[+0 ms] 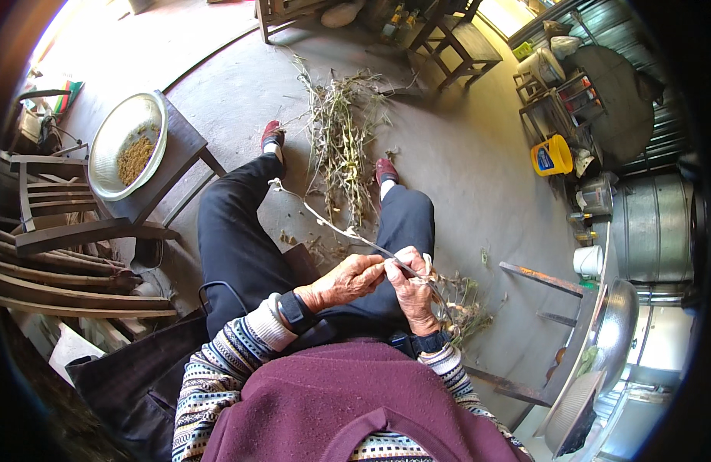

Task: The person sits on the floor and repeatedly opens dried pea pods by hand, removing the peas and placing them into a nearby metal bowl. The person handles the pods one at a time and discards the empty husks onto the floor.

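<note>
Over my lap my two hands meet around a long dry plant stalk (326, 222). My right hand (411, 289) is closed on the stalk, which runs from beyond my left knee down past my right wrist. My left hand (347, 280) pinches at the same spot, its fingertips touching those of my right; what lies between them is too small to tell. A heap of dry stalks with pods (344, 138) lies on the floor between my feet. More dry stalks (465, 306) lie on the floor to the right of my right hand.
At the left, a pale plastic basket (159, 144) with small brown pieces stands on a wooden stool (188, 130). Wooden chairs (476, 43) stand at the top and left. On the right are a yellow bucket (557, 155), a low wooden bench (569, 346) and a metal basin (618, 335).
</note>
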Tool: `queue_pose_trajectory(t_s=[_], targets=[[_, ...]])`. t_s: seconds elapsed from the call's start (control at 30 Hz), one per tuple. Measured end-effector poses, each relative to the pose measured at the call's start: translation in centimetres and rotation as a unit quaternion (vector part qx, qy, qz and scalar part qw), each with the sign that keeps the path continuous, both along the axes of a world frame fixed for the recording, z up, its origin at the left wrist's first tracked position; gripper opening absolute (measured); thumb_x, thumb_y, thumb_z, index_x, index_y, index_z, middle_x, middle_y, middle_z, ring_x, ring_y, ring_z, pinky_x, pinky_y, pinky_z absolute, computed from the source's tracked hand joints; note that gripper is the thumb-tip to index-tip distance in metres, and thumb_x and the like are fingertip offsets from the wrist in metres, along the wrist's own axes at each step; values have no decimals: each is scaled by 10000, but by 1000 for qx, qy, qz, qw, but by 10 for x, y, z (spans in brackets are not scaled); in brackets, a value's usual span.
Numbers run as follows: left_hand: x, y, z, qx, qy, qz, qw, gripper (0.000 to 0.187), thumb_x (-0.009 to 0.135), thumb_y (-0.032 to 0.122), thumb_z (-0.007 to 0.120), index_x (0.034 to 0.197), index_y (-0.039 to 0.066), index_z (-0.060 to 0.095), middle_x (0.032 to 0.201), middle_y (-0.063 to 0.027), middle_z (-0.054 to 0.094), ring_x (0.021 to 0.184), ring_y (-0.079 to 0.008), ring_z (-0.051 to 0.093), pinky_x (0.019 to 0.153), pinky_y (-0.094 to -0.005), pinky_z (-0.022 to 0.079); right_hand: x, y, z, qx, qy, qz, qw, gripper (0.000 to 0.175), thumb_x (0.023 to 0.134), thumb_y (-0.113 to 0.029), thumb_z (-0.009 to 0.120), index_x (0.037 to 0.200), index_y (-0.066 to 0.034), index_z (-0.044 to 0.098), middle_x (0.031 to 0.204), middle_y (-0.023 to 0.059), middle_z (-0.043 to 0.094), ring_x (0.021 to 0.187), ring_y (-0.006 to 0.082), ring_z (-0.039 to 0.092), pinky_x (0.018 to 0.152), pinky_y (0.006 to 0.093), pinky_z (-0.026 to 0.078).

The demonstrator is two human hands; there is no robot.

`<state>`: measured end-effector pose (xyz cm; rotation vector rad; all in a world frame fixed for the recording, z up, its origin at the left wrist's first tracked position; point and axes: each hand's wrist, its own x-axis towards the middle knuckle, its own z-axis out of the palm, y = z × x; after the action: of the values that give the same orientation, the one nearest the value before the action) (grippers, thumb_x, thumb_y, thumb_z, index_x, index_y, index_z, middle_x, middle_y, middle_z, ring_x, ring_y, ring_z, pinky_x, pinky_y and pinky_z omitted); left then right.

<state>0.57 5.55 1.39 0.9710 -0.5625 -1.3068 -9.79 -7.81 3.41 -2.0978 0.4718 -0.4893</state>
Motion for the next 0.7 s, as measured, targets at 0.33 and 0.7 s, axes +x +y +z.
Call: queue_pose_trajectory(t_s=[0.33, 0.7], targets=[[0, -1, -2, 38, 63, 16, 997, 192, 924, 132, 428, 952, -10, 554, 679, 33, 426, 548, -50, 358, 470, -213, 303, -8, -8, -17, 78, -23, 7, 997, 124, 827, -116, 673, 784, -47, 579, 748, 34, 588, 657, 131, 547, 637, 275, 459], [3, 3, -38, 123, 124, 215, 961, 280, 926, 90, 487, 1163, -30, 575, 676, 27, 463, 557, -60, 397, 502, -202, 344, -17, -10, -22, 425, -88, -7, 901, 111, 865, -73, 629, 778, -48, 563, 821, 50, 567, 721, 136, 540, 665, 278, 455]])
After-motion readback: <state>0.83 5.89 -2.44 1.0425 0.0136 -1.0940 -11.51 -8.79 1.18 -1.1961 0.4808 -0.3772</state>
